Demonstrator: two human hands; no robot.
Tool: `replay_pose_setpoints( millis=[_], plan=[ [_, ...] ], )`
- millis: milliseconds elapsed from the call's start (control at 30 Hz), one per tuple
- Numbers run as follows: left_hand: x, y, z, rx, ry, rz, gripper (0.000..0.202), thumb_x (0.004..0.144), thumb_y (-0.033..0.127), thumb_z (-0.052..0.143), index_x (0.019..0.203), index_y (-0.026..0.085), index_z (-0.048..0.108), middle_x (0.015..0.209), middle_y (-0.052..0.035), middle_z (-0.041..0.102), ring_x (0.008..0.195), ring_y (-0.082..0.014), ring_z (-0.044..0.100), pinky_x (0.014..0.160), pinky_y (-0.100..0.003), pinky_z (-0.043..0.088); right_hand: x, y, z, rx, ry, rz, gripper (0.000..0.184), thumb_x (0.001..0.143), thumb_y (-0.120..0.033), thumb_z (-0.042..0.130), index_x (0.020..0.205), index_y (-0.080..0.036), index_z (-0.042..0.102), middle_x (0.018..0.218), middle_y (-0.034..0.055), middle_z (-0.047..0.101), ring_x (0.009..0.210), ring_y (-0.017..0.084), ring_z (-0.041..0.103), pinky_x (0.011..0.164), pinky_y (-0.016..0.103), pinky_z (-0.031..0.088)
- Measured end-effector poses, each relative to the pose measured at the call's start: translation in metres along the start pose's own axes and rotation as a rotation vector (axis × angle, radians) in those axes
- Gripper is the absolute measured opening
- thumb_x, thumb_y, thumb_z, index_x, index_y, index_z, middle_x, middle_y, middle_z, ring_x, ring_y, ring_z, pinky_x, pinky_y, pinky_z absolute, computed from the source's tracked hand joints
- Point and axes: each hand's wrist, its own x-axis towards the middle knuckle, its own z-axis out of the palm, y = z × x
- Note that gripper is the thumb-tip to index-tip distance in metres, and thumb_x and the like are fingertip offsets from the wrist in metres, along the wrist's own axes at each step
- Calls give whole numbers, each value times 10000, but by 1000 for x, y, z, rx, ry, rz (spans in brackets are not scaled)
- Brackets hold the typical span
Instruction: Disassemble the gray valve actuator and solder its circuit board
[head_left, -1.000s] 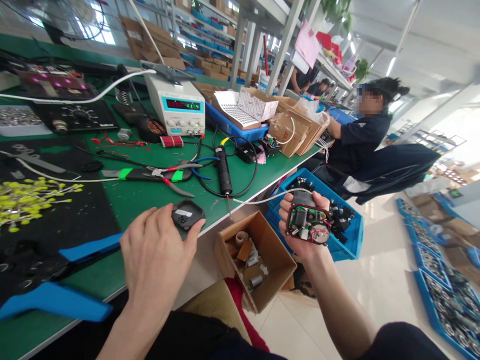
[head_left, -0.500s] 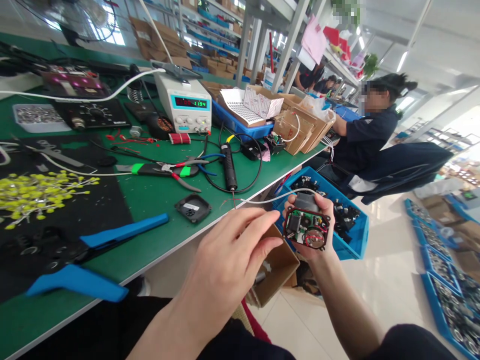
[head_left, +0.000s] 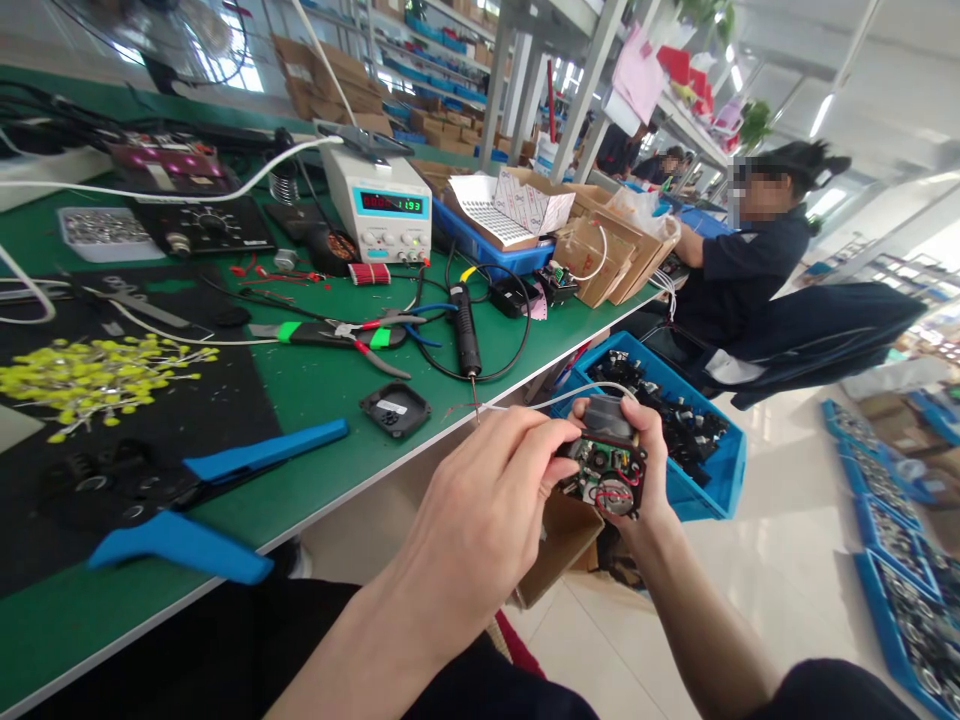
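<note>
My right hand (head_left: 649, 450) is wrapped around a small open black electronic device (head_left: 606, 420), held beyond the table edge. Its green circuit board, thin red wires and a round silver disc face me. My left hand (head_left: 487, 490) reaches across, thumb and forefinger pinching at the device's left side; the fingertips cover what lies there. From the device a white cable (head_left: 600, 386) loops left to thin bare-looking wire ends by the table edge. A black cover (head_left: 395, 409) lies on the green table, near a black corded tool (head_left: 466, 335) with a thin metal tip.
Blue-handled crimping pliers (head_left: 180, 550), red-handled cutters (head_left: 375, 345) and yellow-tipped parts (head_left: 112, 375) lie on the table (head_left: 315, 480). Behind stands a power supply (head_left: 382, 205). Below the edge are a blue crate (head_left: 720, 485) of black parts and a cardboard box (head_left: 559, 550). Another person (head_left: 765, 230) sits right.
My left hand has moved right and its fingertips now meet the device's left side, covering a black component seen before. The device has shifted slightly left and tilted. The camera view has shifted a little.
</note>
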Motion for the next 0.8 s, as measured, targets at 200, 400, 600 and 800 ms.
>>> replay_pose_setpoints(
  millis=[200,400,600,800],
  plan=[
    [8,2,-7,-88,-46,-123,219,1084,197,451,1164,215,654,1095,-25,667,1034,-144,650,935,-287,506,-1,4,-3,7,5,57,377,784,-517,763,905,-164,707,765,41,678,775,251,690,710,346,620],
    [14,5,-6,-61,-65,-194,251,1090,258,441,1141,212,683,1099,-37,689,1033,-178,665,917,-323,519,-1,10,-8,128,66,108,286,827,-455,779,854,-181,703,852,14,718,746,212,695,704,329,622],
    [14,3,-11,-128,-35,-255,266,1091,317,469,1220,262,694,1164,-13,715,1074,-165,681,935,-293,528,1,13,-10,246,31,229,319,870,-468,721,869,-151,685,789,26,670,642,162,632,557,259,561],
    [-9,-16,1,66,75,-379,296,1055,385,542,876,215,705,885,-2,646,810,-145,627,747,-299,470,3,8,-15,303,0,244,353,855,-475,705,922,-133,645,744,27,627,531,130,519,446,241,468]
  ],
)
